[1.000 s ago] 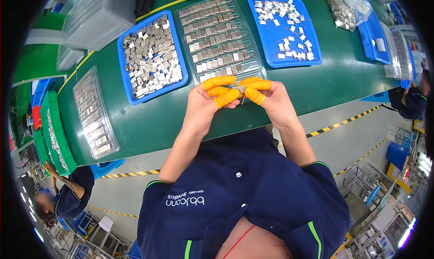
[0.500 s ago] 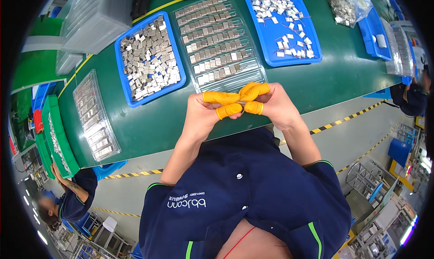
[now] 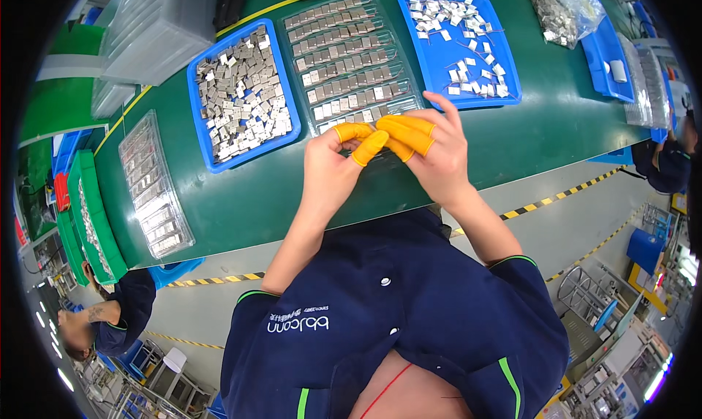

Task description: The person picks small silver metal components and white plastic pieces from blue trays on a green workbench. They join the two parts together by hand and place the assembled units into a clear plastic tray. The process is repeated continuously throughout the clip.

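My left hand (image 3: 330, 167) and my right hand (image 3: 439, 154), with yellow finger cots on several fingers, meet over the near end of a clear plastic tray (image 3: 414, 115). Both are closed, fingertips together. What they pinch is mostly covered by the cots, so I cannot make it out. Rows of small silver and white rectangular parts (image 3: 349, 75) with thin wires fill the tray's slots. Left of it is a blue tray (image 3: 296, 130) heaped with small silver metal pieces (image 3: 245, 90). A second blue tray (image 3: 435, 93), on the right, holds white connectors (image 3: 459, 75) with thin reddish wires.
A filled clear tray (image 3: 155, 185) lies at the left on the green table (image 3: 248, 207). Stacked clear trays (image 3: 157, 31) stand behind it. At the far right are a bag of metal parts (image 3: 556, 17) and a blue bin (image 3: 607, 61). Another person (image 3: 121, 313) works beside a green bin (image 3: 99, 221).
Both hands have moved forward onto the near end of the clear tray, covering its last slots. An outer finger of my right hand has lifted. The person at left has leaned and shifted an arm.
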A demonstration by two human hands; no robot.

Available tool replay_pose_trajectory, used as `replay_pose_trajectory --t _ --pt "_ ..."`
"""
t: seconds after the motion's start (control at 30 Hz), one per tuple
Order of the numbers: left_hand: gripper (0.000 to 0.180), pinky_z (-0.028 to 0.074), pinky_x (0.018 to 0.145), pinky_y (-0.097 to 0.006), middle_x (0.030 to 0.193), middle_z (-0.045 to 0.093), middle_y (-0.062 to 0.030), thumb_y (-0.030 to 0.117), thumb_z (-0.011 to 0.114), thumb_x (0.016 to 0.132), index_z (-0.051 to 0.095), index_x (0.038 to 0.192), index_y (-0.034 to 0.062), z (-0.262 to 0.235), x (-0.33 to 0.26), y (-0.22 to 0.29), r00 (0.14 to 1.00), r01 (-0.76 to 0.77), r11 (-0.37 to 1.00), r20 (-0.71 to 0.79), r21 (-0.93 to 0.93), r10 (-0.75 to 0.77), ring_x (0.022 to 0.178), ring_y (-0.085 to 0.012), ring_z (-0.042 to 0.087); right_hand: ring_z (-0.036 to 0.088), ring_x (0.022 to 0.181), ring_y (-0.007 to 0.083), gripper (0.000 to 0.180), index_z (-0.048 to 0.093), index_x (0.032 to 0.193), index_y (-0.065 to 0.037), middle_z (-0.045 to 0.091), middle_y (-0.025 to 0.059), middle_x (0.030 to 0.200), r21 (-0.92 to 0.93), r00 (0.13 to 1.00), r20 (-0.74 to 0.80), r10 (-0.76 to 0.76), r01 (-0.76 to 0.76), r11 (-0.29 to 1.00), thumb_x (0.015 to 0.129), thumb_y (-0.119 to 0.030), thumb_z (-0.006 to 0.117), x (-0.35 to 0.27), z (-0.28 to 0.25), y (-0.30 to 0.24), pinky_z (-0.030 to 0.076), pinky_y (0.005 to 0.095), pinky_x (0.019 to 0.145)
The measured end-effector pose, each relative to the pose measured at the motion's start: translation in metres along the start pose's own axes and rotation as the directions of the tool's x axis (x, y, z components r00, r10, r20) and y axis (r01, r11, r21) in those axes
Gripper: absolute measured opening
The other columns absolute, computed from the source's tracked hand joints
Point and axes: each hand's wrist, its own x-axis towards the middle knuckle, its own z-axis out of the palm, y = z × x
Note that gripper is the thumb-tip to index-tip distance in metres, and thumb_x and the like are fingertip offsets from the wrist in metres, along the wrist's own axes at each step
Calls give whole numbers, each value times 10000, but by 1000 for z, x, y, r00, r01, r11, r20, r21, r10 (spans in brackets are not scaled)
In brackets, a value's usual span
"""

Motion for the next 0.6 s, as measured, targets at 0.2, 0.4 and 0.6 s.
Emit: replay_pose_trajectory --t 0.2,0.4,0.6 --pt "210 455 698 -230 838 614 -52 121 631 848 576 969 -41 4 6 -8 997 -49 998 54 -26 50 758 -87 545 597 849 194 196 697 851 -104 665 9 840 214 980 57 192 -200 956 658 -84 730 -2 -1 6 393 429 951" --pt "227 435 771 -226 923 580 -25 172 515 930 530 1062 -13 -1 10 -10 984 -21 993 179 113 1 841 -80 535 572 915 226 214 694 881 -96 642 37 880 322 941 161 298 -336 885 672 -53 716 -3 -2 19 414 381 912" --pt "188 451 682 -260 815 602 -70 139 501 921 572 952 -32 9 13 -9 994 -40 978 105 203 19 743 -115 556 539 978 244 282 664 968 -90 602 70 960 276 944 197 264 -311 909 694 -26 689 2 -7 29 421 344 875"
